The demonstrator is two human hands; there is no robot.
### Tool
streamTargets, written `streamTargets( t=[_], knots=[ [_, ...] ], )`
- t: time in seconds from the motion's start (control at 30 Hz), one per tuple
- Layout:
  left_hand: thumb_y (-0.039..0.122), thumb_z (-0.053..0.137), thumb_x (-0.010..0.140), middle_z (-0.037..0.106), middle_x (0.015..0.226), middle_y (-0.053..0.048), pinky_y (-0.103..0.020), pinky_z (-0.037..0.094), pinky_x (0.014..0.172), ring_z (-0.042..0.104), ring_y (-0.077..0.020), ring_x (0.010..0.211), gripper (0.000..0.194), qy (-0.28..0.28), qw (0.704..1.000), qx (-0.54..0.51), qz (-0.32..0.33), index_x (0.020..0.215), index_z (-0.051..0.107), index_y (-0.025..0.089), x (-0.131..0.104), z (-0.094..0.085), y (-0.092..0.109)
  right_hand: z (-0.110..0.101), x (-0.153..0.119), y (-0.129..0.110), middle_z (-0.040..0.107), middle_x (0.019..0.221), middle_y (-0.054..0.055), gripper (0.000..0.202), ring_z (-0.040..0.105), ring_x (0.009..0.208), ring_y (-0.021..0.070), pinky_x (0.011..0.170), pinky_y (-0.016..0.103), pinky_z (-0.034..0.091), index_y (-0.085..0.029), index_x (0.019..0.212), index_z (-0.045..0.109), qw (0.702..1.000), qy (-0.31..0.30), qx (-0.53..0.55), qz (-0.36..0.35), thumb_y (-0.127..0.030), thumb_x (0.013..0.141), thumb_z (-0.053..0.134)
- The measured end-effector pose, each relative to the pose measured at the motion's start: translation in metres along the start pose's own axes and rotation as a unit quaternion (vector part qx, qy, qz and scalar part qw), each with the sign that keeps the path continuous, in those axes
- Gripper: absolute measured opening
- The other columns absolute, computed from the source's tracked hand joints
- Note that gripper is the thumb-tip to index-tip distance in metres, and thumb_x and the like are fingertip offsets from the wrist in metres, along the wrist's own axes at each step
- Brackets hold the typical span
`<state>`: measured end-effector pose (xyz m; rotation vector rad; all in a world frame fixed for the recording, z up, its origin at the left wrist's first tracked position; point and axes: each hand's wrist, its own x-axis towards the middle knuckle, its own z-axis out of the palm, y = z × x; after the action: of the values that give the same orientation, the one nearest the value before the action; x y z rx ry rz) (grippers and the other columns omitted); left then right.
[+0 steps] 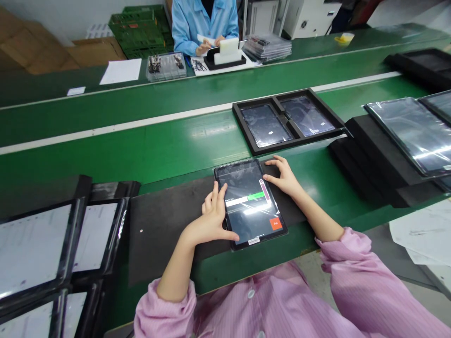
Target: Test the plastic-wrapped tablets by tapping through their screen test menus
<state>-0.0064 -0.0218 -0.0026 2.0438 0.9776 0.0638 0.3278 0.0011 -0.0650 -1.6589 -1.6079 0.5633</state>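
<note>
A tablet point(250, 218) with a lit screen lies on a black mat point(165, 220) in front of me. Its screen shows a white and green bar, a slider at the right edge and a red box reading "Fail". My left hand point(211, 218) rests along the tablet's left edge, thumb stretched over the lower left corner, fingers spread. At the upper right edge is my right hand point(283, 177), its thumb and fingers apart beside the tablet's side. Neither hand is closed round anything.
A black foam tray point(244, 136) holding two tablets sits beyond the mat. Stacked tablets point(31, 244) stand at the left, more tablets point(412, 131) on black foam at the right. Across the green conveyor point(158, 150), a person in blue point(183, 28) handles something behind a black stand point(225, 61).
</note>
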Motion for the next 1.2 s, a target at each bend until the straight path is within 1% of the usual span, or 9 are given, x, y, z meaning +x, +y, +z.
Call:
streamTargets(
  t=[0.17, 0.27, 0.47, 0.67, 0.73, 0.83, 0.93, 1.03, 1.2],
  knots=[
    [0.060, 0.072, 0.089, -0.025, 0.170, -0.024, -0.081, 0.010, 0.116, -0.010, -0.0522, 0.156, 0.117, 0.021, 1.000, -0.009, -0.010, 0.166, -0.010, 0.030, 0.002, 0.002, 0.002, 0.001, 0.000, 0.002, 0.048, 0.143, 0.016, 0.052, 0.041, 0.144, 0.0381, 0.119, 0.057, 0.035, -0.024, 0.105, 0.062, 1.000, 0.006, 0.002, -0.007, -0.065, 0.077, 0.077],
    [0.064, 0.066, 0.092, -0.024, 0.170, -0.023, -0.080, 0.011, 0.116, -0.008, -0.0521, 0.156, 0.110, 0.028, 1.000, -0.009, -0.006, 0.166, -0.010, 0.030, 0.003, 0.003, 0.002, 0.000, 0.000, 0.001, 0.047, 0.143, 0.016, 0.053, 0.040, 0.145, 0.0380, 0.120, 0.058, 0.034, -0.025, 0.111, 0.065, 1.000, 0.004, 0.008, -0.004, -0.066, 0.078, 0.076],
    [0.065, 0.074, 0.085, -0.026, 0.169, -0.027, -0.082, 0.012, 0.114, -0.008, -0.0545, 0.155, 0.123, 0.016, 1.000, 0.016, -0.004, 0.166, -0.011, 0.028, 0.002, 0.003, 0.003, -0.002, -0.001, -0.002, 0.043, 0.148, 0.014, 0.057, 0.038, 0.147, 0.0389, 0.123, 0.058, 0.031, -0.028, 0.118, 0.075, 1.000, -0.014, 0.014, -0.005, -0.071, 0.081, 0.073],
    [0.058, 0.094, 0.064, -0.027, 0.168, -0.028, -0.085, 0.012, 0.111, -0.003, -0.0599, 0.153, 0.147, 0.032, 0.999, 0.037, 0.008, 0.166, -0.009, 0.031, 0.002, 0.008, -0.001, -0.001, 0.000, -0.001, 0.046, 0.146, 0.014, 0.054, 0.039, 0.146, 0.0394, 0.119, 0.061, 0.036, -0.029, 0.123, 0.068, 1.000, -0.013, -0.011, -0.004, -0.064, 0.081, 0.074],
    [0.063, 0.093, 0.063, -0.026, 0.167, -0.029, -0.084, 0.010, 0.112, -0.007, -0.0594, 0.153, 0.149, 0.020, 1.000, 0.012, 0.011, 0.166, -0.010, 0.029, 0.002, 0.005, -0.002, 0.000, 0.000, 0.000, 0.046, 0.146, 0.014, 0.053, 0.040, 0.145, 0.0389, 0.118, 0.060, 0.037, -0.028, 0.122, 0.066, 1.000, -0.011, -0.014, -0.001, -0.062, 0.081, 0.075],
    [0.078, 0.071, 0.080, -0.015, 0.170, -0.028, -0.079, 0.009, 0.117, -0.009, -0.0515, 0.156, 0.130, 0.025, 0.998, -0.060, -0.003, 0.165, -0.012, 0.025, 0.004, -0.002, -0.001, 0.001, 0.000, 0.001, 0.046, 0.147, 0.015, 0.057, 0.042, 0.143, 0.0387, 0.116, 0.060, 0.039, -0.027, 0.124, 0.064, 1.000, -0.003, -0.016, 0.004, -0.061, 0.080, 0.076],
    [0.074, 0.051, 0.095, 0.001, 0.171, -0.025, -0.074, 0.013, 0.120, 0.006, -0.0460, 0.157, 0.101, 0.080, 0.993, -0.084, -0.031, 0.166, -0.003, 0.025, 0.006, -0.005, 0.001, 0.003, 0.000, 0.000, 0.045, 0.149, 0.015, 0.054, 0.042, 0.143, 0.0391, 0.117, 0.061, 0.038, -0.027, 0.123, 0.068, 1.000, -0.004, -0.013, -0.001, -0.061, 0.082, 0.075],
    [0.070, 0.053, 0.096, 0.008, 0.170, -0.023, -0.074, 0.017, 0.119, 0.016, -0.0464, 0.155, 0.095, 0.101, 0.992, -0.069, -0.036, 0.165, 0.004, 0.027, 0.005, -0.002, -0.001, 0.005, 0.000, -0.001, 0.044, 0.150, 0.012, 0.047, 0.042, 0.144, 0.0382, 0.118, 0.059, 0.038, -0.030, 0.117, 0.075, 1.000, -0.008, -0.007, 0.000, -0.061, 0.082, 0.075],
    [0.069, 0.051, 0.097, 0.013, 0.168, -0.021, -0.072, 0.019, 0.120, 0.019, -0.0457, 0.154, 0.092, 0.099, 0.991, -0.078, -0.041, 0.165, 0.005, 0.028, 0.008, -0.003, -0.005, 0.009, 0.002, -0.004, 0.045, 0.150, 0.012, 0.045, 0.044, 0.142, 0.0382, 0.116, 0.060, 0.040, -0.030, 0.116, 0.077, 1.000, -0.003, -0.002, 0.007, -0.059, 0.081, 0.078]
  ],
)
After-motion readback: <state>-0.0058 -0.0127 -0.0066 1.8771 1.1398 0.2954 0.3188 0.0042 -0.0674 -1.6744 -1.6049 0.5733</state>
